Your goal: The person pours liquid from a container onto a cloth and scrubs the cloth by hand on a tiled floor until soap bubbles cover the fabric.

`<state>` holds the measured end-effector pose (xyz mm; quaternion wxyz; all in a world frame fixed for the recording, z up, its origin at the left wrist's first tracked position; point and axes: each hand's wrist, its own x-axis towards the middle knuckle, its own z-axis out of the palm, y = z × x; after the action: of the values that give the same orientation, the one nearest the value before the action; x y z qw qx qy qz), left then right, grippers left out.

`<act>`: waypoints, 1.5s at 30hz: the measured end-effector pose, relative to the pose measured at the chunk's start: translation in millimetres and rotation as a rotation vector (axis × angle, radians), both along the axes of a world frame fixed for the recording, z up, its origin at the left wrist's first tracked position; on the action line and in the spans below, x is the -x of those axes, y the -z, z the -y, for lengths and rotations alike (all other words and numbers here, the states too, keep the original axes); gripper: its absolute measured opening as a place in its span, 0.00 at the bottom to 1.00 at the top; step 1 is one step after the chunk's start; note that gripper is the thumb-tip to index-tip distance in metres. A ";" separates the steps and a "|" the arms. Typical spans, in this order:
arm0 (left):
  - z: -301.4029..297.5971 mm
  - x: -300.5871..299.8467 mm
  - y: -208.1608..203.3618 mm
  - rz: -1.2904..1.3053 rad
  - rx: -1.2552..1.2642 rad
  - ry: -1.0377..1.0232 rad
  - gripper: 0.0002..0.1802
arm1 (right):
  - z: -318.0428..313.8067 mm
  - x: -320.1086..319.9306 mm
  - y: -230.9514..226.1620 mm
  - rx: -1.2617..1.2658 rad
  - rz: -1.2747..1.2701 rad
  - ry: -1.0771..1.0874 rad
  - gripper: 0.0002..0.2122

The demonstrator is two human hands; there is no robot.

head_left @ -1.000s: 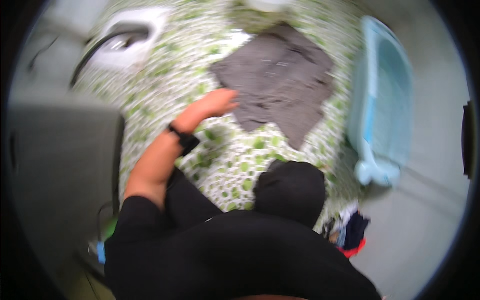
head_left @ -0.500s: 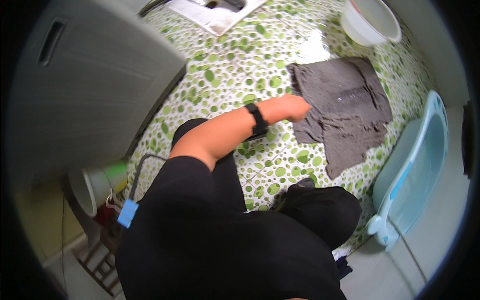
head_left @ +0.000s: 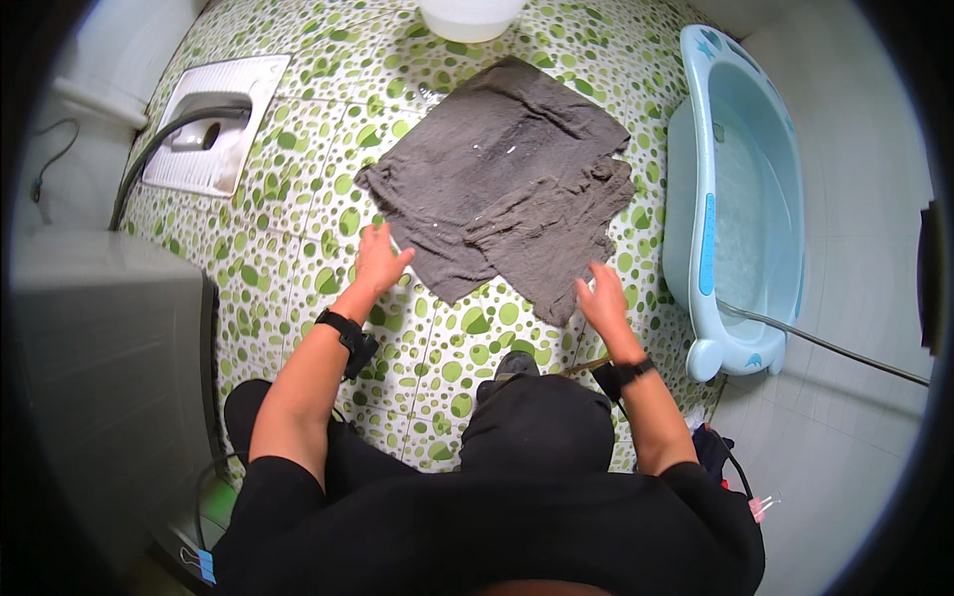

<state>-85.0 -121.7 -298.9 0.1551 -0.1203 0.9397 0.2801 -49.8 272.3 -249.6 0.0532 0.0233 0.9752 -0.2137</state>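
Observation:
A dark grey, towel-like cloth lies spread on the patterned floor in front of me. Its near right part is bunched and folded over in wrinkles, and small bright glints show on its surface. Just off its near left edge is my left hand, thumb apart from the fingers and nothing in it. My right hand hovers beside the near right corner, its fingers parted and holding nothing. Each wrist wears a black band.
A light blue baby bathtub stands at the right with a hose running over its end. Beyond the cloth sits a white basin. A squat toilet is at the far left, and a grey appliance-like cabinet stands near left.
My view has turned toward the right. The left hand has come away from the cloth's left edge and opened. My right hand, unseen before, now shows at the cloth's near right.

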 end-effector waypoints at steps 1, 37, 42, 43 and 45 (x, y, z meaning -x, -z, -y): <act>2.7 6.9 12.5 -0.017 -0.045 -0.097 0.42 | 10.6 25.1 10.1 -0.041 0.127 0.022 0.21; -138.1 13.7 5.7 0.179 0.319 0.047 0.65 | 102.9 345.0 91.5 0.530 0.018 0.132 0.17; -126.2 27.3 -2.8 0.002 0.295 0.070 0.63 | 58.1 336.7 72.9 0.581 -0.130 0.152 0.14; -123.7 39.3 -1.6 -0.069 0.279 0.082 0.63 | 46.6 346.2 76.3 0.358 -0.152 0.030 0.17; -116.2 60.6 6.0 -0.089 0.273 0.056 0.64 | 56.0 348.2 78.7 0.111 -0.188 0.058 0.22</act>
<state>-145.6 -5.5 -305.0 0.1033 -0.1016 0.9780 0.1502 -398.0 216.3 -328.3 -0.0434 0.0282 0.9615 -0.2699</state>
